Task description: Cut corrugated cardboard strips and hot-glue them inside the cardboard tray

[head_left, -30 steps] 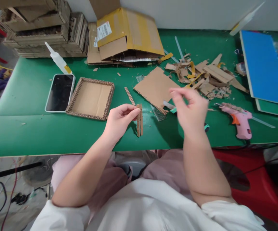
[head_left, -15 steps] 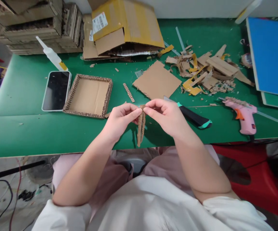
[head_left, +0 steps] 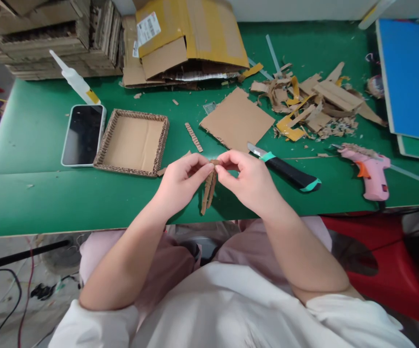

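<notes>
Near the front edge of the green table, a narrow corrugated cardboard strip (head_left: 208, 192) hangs folded, its two lengths pointing down toward me. My left hand (head_left: 185, 180) pinches its upper end between thumb and fingers. From the other side my right hand (head_left: 245, 175) pinches the same end, the fingertips of both hands almost touching. Just beyond lie a short loose cardboard strip (head_left: 194, 137) and a flat cardboard square (head_left: 237, 120). A utility knife (head_left: 289, 170) with its blade out rests to the right of my right hand.
A shallow cardboard tray (head_left: 161, 145) and a phone (head_left: 83, 135) lie left, with a white nozzle bottle (head_left: 75, 82) behind. Cardboard scraps (head_left: 314, 104) and a pink glue gun (head_left: 369, 171) are right. A taped box (head_left: 202, 36) and a blue board (head_left: 411, 79) stand farther back.
The lower ends of the folded strip have swung left and a little upward. Both hands keep their pinch on its top, and my right hand has shifted slightly, uncovering more of the knife blade.
</notes>
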Demonstrator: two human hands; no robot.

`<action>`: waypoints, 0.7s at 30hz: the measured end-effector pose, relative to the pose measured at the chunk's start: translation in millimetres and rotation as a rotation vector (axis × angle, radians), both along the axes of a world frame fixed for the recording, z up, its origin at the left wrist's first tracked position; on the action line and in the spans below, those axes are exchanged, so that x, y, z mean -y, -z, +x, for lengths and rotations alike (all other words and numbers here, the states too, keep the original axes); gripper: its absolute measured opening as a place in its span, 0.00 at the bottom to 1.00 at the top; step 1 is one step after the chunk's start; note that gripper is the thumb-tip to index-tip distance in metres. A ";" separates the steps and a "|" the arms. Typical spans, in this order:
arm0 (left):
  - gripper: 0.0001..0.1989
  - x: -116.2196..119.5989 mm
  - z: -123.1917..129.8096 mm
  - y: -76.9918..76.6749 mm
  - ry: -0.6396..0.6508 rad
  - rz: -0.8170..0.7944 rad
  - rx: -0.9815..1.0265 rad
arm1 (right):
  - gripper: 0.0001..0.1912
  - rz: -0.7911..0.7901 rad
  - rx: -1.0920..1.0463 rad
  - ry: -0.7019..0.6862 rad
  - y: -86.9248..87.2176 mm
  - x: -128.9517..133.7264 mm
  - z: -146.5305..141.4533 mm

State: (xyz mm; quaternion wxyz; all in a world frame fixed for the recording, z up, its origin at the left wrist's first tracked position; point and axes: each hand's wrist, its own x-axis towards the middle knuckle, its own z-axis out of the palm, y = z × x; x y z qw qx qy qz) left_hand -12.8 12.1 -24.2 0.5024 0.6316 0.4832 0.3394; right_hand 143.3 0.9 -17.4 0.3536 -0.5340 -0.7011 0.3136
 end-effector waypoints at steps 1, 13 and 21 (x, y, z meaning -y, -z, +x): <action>0.10 -0.4 -0.5 -0.9 0.012 -0.025 0.034 | 0.04 -0.030 -0.027 -0.018 -0.5 0.2 0.4; 0.10 -2.3 2.0 1.8 -0.074 -0.077 0.174 | 0.08 -0.132 -0.156 -0.001 1.3 -1.8 1.4; 0.09 1.8 5.4 4.9 -0.114 0.092 -0.076 | 0.04 0.074 0.107 0.096 1.7 0.0 -3.2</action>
